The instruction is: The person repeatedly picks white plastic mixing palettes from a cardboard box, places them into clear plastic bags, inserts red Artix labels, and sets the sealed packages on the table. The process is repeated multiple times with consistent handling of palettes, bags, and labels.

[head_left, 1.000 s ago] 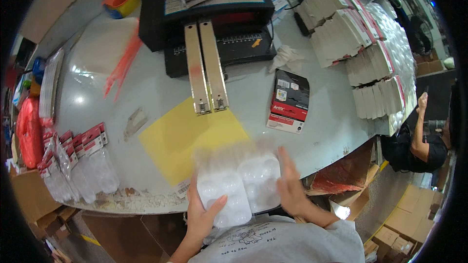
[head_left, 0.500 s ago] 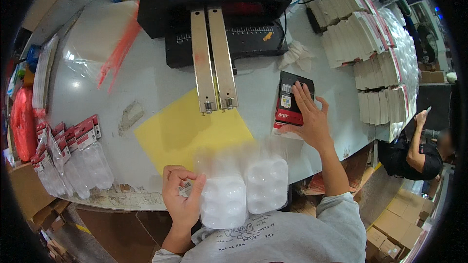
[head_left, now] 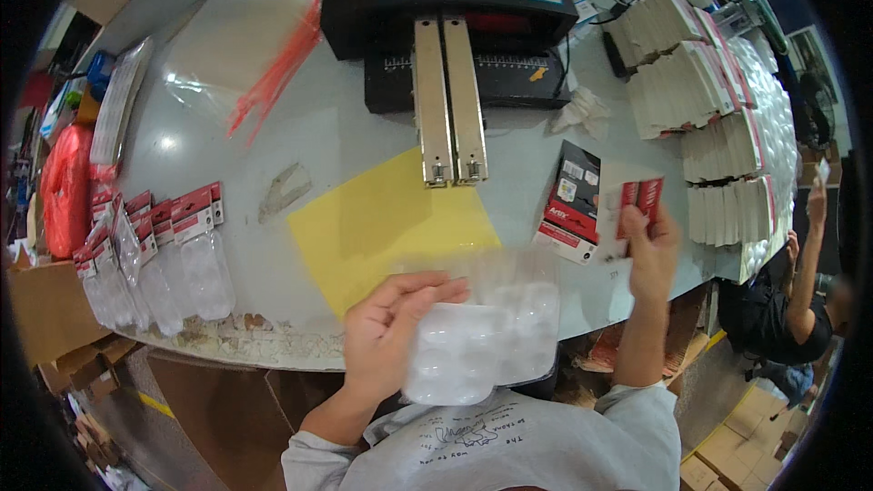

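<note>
My left hand [head_left: 386, 332] is closed at the upper edge of white plastic palettes [head_left: 455, 355] with round wells, in front of my body at the table's near edge. Clear film above the palettes is blurred. To the right, my right hand [head_left: 653, 255] pinches red cards [head_left: 649, 193], raised a little over the table. Left of that hand lies a flat black, red and white header card [head_left: 573, 195], perhaps the top of a small pile. A yellow sheet [head_left: 382, 218] lies on the table beyond the palettes.
A black machine [head_left: 464, 27] with two metal rails stands at the back. Card stacks [head_left: 718, 127] line the right side. Clear bags with red edges [head_left: 236, 55] lie back left, packed palettes [head_left: 173, 264] front left. A person in black [head_left: 777, 309] is at far right.
My right hand has lifted off the header card and moved right, now with red cards in it. The two palettes, apart before, now overlap. The view has shifted, with table things appearing farther right.
</note>
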`<state>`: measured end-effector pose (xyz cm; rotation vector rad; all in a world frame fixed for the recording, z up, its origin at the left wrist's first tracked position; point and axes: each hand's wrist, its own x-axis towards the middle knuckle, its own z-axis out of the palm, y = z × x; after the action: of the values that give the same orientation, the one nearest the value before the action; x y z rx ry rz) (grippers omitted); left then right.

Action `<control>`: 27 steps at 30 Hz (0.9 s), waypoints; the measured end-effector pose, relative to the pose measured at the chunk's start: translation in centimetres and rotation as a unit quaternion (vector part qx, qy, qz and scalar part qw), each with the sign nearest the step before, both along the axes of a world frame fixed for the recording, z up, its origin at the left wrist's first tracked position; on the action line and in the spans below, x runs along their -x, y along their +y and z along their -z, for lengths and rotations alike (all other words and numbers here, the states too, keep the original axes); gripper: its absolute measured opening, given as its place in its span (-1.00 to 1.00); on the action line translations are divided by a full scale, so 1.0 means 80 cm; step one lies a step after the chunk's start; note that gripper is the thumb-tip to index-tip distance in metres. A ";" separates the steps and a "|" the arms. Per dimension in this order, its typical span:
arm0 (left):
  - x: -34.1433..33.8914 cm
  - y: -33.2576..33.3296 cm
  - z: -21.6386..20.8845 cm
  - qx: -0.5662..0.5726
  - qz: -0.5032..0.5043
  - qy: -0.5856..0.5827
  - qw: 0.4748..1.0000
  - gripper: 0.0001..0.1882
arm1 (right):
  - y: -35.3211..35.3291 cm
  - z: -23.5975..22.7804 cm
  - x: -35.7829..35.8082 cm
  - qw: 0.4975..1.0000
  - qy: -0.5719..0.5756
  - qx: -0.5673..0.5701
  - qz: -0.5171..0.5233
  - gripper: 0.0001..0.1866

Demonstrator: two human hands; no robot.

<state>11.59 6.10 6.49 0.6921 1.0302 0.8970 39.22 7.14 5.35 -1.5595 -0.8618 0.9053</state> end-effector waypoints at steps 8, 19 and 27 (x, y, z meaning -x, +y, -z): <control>-0.009 -0.004 0.002 -0.080 0.063 0.091 0.991 -0.85 | 0.034 -0.064 0.087 0.884 -0.214 0.099 -0.403 -0.64; 0.002 -0.009 0.008 -0.175 -0.005 0.237 0.956 -0.84 | 0.049 -0.054 0.084 0.894 -0.187 0.018 -0.407 -0.66; 0.005 -0.005 0.029 -0.142 -0.162 0.218 0.952 -0.74 | 0.023 -0.028 0.069 0.891 0.091 0.241 -0.374 -0.75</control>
<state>11.21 5.66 4.14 1.0125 1.4533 1.2261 33.69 8.96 7.63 -1.5111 -1.1856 1.9112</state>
